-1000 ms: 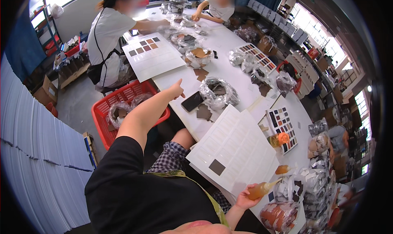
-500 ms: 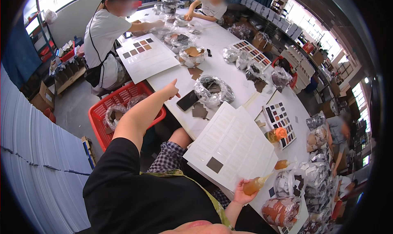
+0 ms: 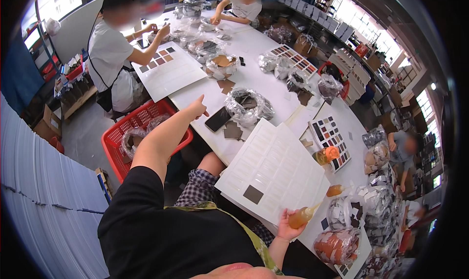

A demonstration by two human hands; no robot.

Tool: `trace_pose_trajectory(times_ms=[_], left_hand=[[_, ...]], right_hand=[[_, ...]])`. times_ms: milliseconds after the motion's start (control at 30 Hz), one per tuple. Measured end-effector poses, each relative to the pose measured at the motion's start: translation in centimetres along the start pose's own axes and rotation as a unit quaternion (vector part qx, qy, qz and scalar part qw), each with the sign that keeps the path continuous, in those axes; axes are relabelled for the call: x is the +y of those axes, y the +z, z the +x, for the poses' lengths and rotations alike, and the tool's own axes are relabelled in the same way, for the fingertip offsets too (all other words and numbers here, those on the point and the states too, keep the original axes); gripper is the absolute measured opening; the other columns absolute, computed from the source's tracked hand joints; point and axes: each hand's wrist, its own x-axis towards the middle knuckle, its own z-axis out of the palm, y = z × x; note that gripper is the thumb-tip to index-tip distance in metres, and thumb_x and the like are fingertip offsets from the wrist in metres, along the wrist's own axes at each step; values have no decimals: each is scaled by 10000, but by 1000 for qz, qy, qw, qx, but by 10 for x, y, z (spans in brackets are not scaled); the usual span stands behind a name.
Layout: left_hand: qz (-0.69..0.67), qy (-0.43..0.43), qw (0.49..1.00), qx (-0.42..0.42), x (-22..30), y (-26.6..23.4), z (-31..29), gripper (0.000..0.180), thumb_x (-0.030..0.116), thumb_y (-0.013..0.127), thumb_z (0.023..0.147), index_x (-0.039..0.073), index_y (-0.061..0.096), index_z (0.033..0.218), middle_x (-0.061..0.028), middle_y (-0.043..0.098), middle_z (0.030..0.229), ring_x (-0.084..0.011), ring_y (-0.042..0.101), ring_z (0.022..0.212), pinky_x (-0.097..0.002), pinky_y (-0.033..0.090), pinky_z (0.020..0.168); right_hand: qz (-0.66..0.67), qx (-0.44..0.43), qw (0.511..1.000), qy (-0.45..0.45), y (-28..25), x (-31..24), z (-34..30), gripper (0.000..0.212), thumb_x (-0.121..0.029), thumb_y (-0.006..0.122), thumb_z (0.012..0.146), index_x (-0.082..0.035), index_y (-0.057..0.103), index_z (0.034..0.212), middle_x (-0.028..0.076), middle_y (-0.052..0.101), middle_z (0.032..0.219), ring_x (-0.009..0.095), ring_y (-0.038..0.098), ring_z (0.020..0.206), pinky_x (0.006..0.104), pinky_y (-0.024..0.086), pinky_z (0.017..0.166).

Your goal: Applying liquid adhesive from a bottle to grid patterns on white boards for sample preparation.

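Note:
My right hand (image 3: 287,226) is closed round a soft squeeze bottle of amber liquid (image 3: 299,218), its pale nozzle tilted up to the right. It is at the lower right edge of a white board (image 3: 273,166) marked with rows of rectangles; a single dark grey-brown square swatch (image 3: 253,194) lies on that board. My left hand (image 3: 196,108) is stretched out over the table's near edge, fingers apart and nothing visible in them. Closest to it is a black phone (image 3: 218,118), beside loose grey-brown pieces (image 3: 233,131) and a clear plastic bag of dark pieces (image 3: 248,105).
Below my left arm stands a red basket (image 3: 115,144). Another amber bottle (image 3: 335,190), an orange-capped bottle (image 3: 326,155) and a swatch board (image 3: 332,142) lie to the right, with bagged pieces (image 3: 337,246) beyond. A co-worker (image 3: 115,49) sits at a swatch board (image 3: 168,76), far left.
The co-worker at the far left has drawn both hands back from the bags and raised them together. The whole view has shifted slightly. My hands keep nearly the same pose.

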Motion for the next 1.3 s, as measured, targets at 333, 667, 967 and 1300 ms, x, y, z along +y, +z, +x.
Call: trace_pose_trajectory(times_ms=[333,667,967,1300], left_hand=[[70,14,997,42,-3,-9,11,748,56,461,832,174,96,1473,-150,660,818,-140,462,447,-287,393,400],[370,11,904,216,-3,-68,105,593,173,455,869,92,256,1422,-123,259,1474,-270,222,1375,-399,291,1071],[389,-22,901,190,2,-84,187,704,337,516,884,124,169,1459,-106,125,1526,-269,175,1396,-397,282,1078],[460,-71,867,179,9,-93,200,680,365,476,873,169,198,1462,-99,183,1517,-245,211,1387,-398,309,1031]], right_hand=[[-13,22,1000,-11,-5,2,2,540,-449,553,831,-77,498,1218,73,596,1087,238,575,911,523,385,971],[-61,42,997,-26,-3,3,2,573,-475,559,826,-73,484,1227,73,580,1098,239,575,885,529,414,947],[-95,48,994,-13,15,-3,4,436,-443,588,796,-149,582,1118,49,606,1115,209,547,987,478,428,887],[90,162,983,15,-41,-32,1,430,-459,533,834,-134,617,1103,149,604,1125,348,534,1007,503,404,921]])
